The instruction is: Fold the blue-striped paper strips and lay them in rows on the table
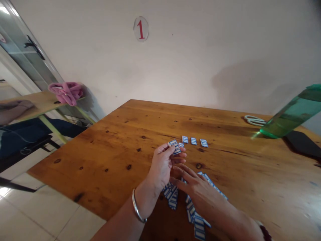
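Note:
Between thumb and fingers, my left hand [162, 164] holds a small flat card [175, 147] with blue and white stripes, raised above the wooden table [112, 140]. Whether it is one card or a thin stack I cannot tell. My right hand [192, 180] lies low beside my left wrist, fingers stretched out, over a loose spread of similar striped cards [199, 226]. Part of that spread is hidden under the hand. More of these cards [171, 195] lie below my left wrist. Beyond my hands, small striped cards [193, 141] form a short row, one partly hidden by my left fingers.
A green water bottle [291, 112] stands at the right, near a black phone-like object [303, 144] and a coiled white cable [254, 120]. At the left, another person's arm [15, 108] rests on a second table, where a pink cloth [67, 92] lies.

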`<state>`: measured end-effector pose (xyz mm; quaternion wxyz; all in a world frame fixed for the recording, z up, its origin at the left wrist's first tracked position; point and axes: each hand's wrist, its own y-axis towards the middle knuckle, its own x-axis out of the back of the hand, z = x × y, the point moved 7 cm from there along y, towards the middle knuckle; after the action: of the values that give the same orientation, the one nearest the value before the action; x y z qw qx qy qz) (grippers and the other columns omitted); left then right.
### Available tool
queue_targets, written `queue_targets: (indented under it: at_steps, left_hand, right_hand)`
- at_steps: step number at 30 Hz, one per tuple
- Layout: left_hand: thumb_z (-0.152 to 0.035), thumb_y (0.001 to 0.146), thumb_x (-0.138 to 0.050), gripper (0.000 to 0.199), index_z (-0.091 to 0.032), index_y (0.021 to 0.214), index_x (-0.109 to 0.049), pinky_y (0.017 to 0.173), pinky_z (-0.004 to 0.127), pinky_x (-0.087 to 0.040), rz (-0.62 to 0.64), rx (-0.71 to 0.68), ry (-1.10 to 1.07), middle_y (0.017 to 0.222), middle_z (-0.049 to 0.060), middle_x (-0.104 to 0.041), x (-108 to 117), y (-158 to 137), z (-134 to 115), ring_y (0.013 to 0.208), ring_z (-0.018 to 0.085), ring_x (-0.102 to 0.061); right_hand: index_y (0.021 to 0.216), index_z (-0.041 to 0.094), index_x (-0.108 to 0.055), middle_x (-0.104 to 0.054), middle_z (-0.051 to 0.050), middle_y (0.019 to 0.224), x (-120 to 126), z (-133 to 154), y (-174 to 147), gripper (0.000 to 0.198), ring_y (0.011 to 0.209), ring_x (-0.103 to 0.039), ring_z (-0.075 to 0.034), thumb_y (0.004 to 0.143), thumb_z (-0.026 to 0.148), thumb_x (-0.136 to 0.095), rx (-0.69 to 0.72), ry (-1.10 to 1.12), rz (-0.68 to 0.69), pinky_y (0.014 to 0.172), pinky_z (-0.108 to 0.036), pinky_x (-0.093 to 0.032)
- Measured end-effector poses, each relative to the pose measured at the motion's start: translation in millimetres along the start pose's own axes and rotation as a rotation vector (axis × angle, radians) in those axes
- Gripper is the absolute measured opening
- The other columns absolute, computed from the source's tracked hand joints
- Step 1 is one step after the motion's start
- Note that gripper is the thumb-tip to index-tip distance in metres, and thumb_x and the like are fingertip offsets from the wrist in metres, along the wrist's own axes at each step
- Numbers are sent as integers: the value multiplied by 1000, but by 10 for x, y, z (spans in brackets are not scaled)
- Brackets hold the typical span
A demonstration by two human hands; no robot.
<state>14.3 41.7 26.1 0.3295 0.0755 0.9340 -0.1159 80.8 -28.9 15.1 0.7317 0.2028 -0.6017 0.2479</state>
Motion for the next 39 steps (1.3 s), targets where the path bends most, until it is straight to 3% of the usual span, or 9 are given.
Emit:
queue_targets:
  at_steps: [5,10,13,18,23,26,29,31,39]
  left_hand:
    - [-15,73,-58,6,-10,74,-61,51,23,-51,-7,6,-2,68,7,-68,4,-5,3,56,14,-62]
    - [-13,75,-55,7,-9,74,-61,50,23,-51,-14,18,7,68,7,-68,-1,-14,12,56,13,-62]
    - [-12,75,-55,8,-9,75,-62,49,22,-51,-15,29,15,67,6,-67,-3,-17,16,55,13,-62]
    - [-13,74,-56,8,-9,76,-62,50,22,-51,-17,25,29,68,6,-67,-1,-14,13,55,12,-62]
    - [-13,75,-56,8,-8,76,-62,50,21,-50,-7,31,34,68,6,-67,1,-19,21,55,12,-61]
    - [-13,74,-56,7,-9,76,-62,49,21,-50,-13,28,34,68,6,-67,12,-17,19,55,12,-61]
    - [-13,72,-58,7,-9,76,-61,49,21,-50,-22,27,31,67,6,-67,22,-10,17,54,12,-61]
    - [-13,71,-59,7,-9,76,-61,49,22,-50,-19,32,32,68,6,-68,20,-6,21,54,12,-61]
    - [-14,70,-60,7,-10,76,-61,49,23,-50,-27,45,39,67,7,-68,19,-12,36,54,13,-61]
  right_hand:
    - [123,30,-47,-47,-5,131,97,-296,-188,60,123,-37,-25,72,0,-41,-31,40,-125,84,-41,-47]
    - [104,23,-60,-62,-9,103,198,-622,-327,30,94,-57,-22,85,16,-38,-178,127,-282,76,-36,-49]
    - [88,22,-63,-62,-7,90,157,-616,-297,19,82,-57,-21,85,20,-45,-248,127,-268,69,-35,-47]
    - [80,21,-59,-59,-5,87,56,-465,-178,4,87,-53,-25,77,21,-58,-338,47,-153,67,-37,-43]
    - [74,19,-58,-59,-5,85,13,-350,-86,13,83,-54,-22,80,11,-50,-266,115,-94,66,-32,-43]
    - [81,20,-60,-60,-5,85,123,-382,-112,16,82,-54,-19,83,12,-46,-195,234,-220,69,-30,-43]
    - [83,19,-60,-60,-5,80,249,-529,-219,16,77,-55,-19,83,14,-45,-227,273,-369,68,-30,-44]
    - [81,20,-61,-59,-5,78,265,-594,-280,18,74,-55,-18,84,15,-44,-236,260,-388,66,-30,-44]
    - [91,32,-67,-58,-4,86,20,-475,-282,42,82,-53,-20,72,0,-46,-156,110,-108,64,-29,-40]
